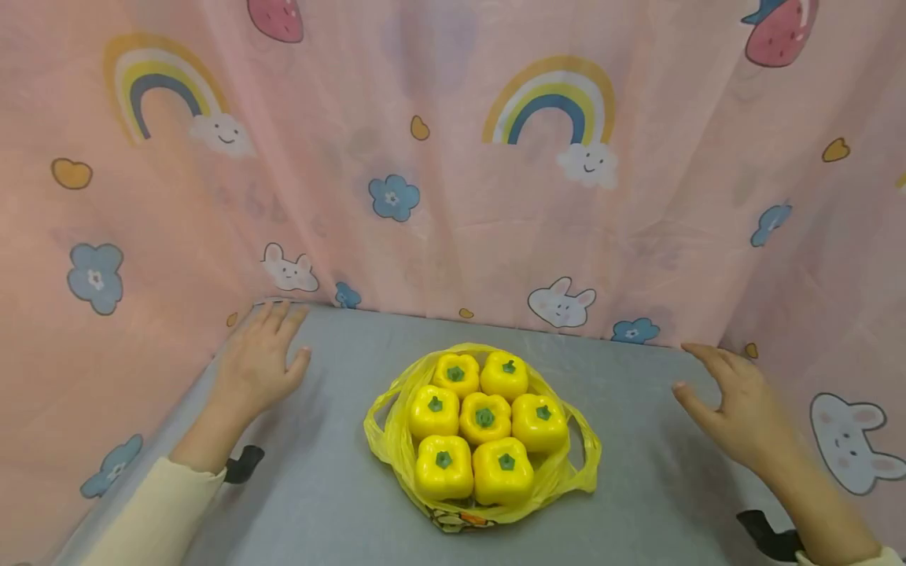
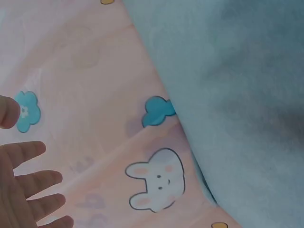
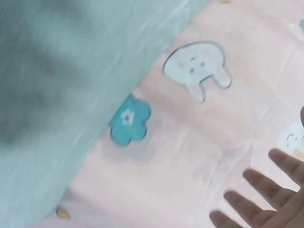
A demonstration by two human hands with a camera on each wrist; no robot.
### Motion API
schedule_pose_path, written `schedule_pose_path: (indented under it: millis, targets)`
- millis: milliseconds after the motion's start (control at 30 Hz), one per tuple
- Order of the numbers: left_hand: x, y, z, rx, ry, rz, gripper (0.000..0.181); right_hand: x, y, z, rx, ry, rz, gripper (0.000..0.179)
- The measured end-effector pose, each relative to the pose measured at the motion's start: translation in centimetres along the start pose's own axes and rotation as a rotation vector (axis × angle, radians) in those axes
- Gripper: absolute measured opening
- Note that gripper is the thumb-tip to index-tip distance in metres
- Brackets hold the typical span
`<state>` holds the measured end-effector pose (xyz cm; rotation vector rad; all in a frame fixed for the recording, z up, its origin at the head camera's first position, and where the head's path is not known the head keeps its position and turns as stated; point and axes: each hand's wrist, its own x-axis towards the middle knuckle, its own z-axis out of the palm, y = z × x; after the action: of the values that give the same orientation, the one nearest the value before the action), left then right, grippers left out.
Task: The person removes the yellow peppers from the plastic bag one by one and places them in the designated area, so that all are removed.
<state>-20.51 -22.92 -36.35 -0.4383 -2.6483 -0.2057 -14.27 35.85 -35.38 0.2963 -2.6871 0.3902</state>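
Observation:
Several yellow bell peppers (image 1: 484, 418) with green stems sit in an opened yellow plastic bag (image 1: 388, 440) in the middle of the table. The bag's rim is spread around them, with a handle loop on each side. My left hand (image 1: 256, 363) is held out to the left of the bag, fingers extended and holding nothing. On the opposite side my right hand (image 1: 743, 405) is also apart from the bag, its fingers loosely extended. Both wrist views show spread fingers of the left hand (image 2: 28, 185) and right hand (image 3: 268, 199) against the curtain.
A grey-blue cloth covers the table (image 1: 318, 503). Behind it and along both sides hangs a pink curtain (image 1: 453, 244) printed with rainbows, rabbits and flowers. Black straps (image 1: 244, 464) show at the wrists.

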Motion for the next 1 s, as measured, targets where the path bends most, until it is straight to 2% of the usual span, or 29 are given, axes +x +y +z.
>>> schedule_pose_path:
  millis: [167, 367, 467, 633, 800, 1000]
  targets:
    - [-0.4, 0.7, -0.1, -0.036, 0.035, 0.022, 0.053, -0.7, -1.9, 0.9, 0.233, -0.036, 0.054, 0.056]
    - [-1.1, 2.1, -0.2, -0.12, -0.035, 0.032, 0.048, -1.0, -3.5, 2.8, 0.496, -0.097, 0.016, 0.048]
    - [-1.4, 2.7, -0.1, -0.153, -0.049, 0.043, 0.046, -1.1, -4.1, 3.8, 0.616, -0.154, -0.004, 0.044]
    - [-1.9, 3.8, 0.0, -0.263, -0.081, 0.039, 0.042, -1.2, -4.8, 5.5, 0.81, -0.265, -0.023, 0.041]
    - [-2.7, 5.1, 0.3, -0.371, -0.109, 0.016, 0.039, -1.2, -5.4, 7.0, 0.884, -0.324, -0.004, 0.04]
    - [-3.7, 6.4, 0.8, -0.437, -0.12, 0.018, 0.036, -0.8, -5.7, 8.4, 0.893, -0.378, 0.034, 0.04]
